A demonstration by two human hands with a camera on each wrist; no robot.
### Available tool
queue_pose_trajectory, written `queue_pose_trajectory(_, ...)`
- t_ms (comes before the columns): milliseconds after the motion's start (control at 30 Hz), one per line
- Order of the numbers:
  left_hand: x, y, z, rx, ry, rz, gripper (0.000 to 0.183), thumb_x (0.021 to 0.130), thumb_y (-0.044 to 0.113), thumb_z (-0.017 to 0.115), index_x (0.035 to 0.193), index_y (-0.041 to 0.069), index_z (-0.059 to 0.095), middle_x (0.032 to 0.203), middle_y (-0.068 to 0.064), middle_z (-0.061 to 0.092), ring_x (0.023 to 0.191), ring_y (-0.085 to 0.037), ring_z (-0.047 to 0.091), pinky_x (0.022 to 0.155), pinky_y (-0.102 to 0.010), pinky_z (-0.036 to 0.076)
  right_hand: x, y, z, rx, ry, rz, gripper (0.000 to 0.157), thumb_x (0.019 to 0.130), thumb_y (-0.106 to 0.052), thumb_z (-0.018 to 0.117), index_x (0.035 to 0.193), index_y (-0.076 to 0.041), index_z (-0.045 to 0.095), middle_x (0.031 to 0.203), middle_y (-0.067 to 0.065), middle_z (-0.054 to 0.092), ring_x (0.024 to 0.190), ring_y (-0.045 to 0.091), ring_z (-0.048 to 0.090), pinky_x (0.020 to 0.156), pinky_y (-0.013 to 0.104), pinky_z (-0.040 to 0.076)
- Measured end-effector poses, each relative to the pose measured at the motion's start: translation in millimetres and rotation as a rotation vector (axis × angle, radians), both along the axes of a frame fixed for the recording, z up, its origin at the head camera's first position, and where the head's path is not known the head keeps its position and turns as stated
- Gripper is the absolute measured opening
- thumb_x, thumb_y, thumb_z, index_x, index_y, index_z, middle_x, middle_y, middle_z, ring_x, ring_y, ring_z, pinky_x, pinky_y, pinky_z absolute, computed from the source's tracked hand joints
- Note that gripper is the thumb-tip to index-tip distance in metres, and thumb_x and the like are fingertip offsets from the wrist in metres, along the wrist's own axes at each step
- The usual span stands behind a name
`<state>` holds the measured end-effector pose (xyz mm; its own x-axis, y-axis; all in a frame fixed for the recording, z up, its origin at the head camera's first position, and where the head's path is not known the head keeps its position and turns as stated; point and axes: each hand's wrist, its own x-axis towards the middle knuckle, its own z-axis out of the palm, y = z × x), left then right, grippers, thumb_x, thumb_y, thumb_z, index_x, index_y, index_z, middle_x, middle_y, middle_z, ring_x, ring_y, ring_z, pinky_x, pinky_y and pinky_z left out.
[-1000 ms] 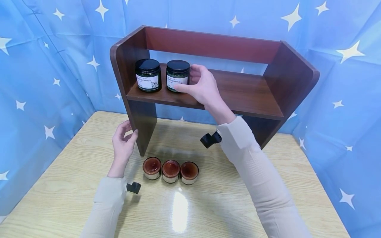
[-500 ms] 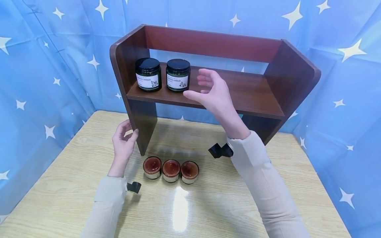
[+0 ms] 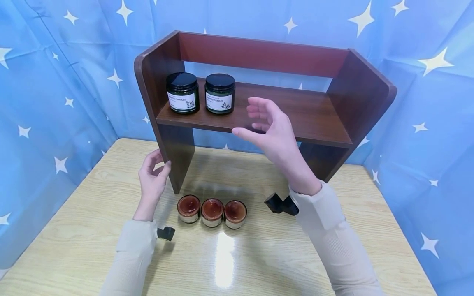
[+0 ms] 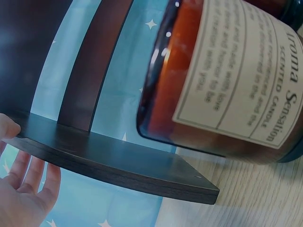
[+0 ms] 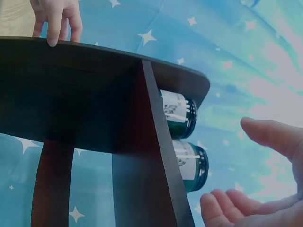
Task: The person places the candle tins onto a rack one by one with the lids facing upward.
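My right hand point(image 3: 275, 129) is off the candle jars, in front of the shelf board, with spread fingers and nothing in it. To its left, two dark green candle jars with black lids stand side by side on the upper board of a brown wooden shelf: a left jar point(image 3: 182, 93) and a right jar point(image 3: 220, 93). My left hand point(image 3: 152, 174) holds the front edge of the shelf's left side panel point(image 3: 175, 156). In the left wrist view the thumb point(image 4: 8, 126) lies on one side of that panel point(image 4: 118, 156) and the fingers point(image 4: 35, 177) on the other.
Three amber candle jars point(image 3: 212, 212) with cream labels stand in a row on the light wooden table point(image 3: 177, 263), in front of the shelf. One amber jar point(image 4: 189, 85) looms close in the left wrist view. Behind hangs a blue star-patterned curtain point(image 3: 89, 49).
My right hand has let go of the right green jar and drawn back, to the right and down. The jar stays on the shelf. My left hand has not moved.
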<state>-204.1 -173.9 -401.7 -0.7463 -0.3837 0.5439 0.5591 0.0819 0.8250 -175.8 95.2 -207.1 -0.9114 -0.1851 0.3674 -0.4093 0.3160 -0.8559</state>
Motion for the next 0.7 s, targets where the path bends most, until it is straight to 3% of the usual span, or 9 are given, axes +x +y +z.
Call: queue_pose_trajectory(700,-2.9,-2.1,-4.5,-0.026,0.004,0.012,0.035,0.08,-0.016,0.058,0.114,-0.015,0.053,0.098,0.01,0.061,0.088,-0.007,0.058,0.072,-0.013,0.051,25.6,11.9,-38.2,-0.009,0.066,0.006,0.063,0.073,-0.006,0.079,0.128,-0.003,0.05,0.121,0.007,0.055,0.11,0.015,0.051,0.093,0.033,0.045)
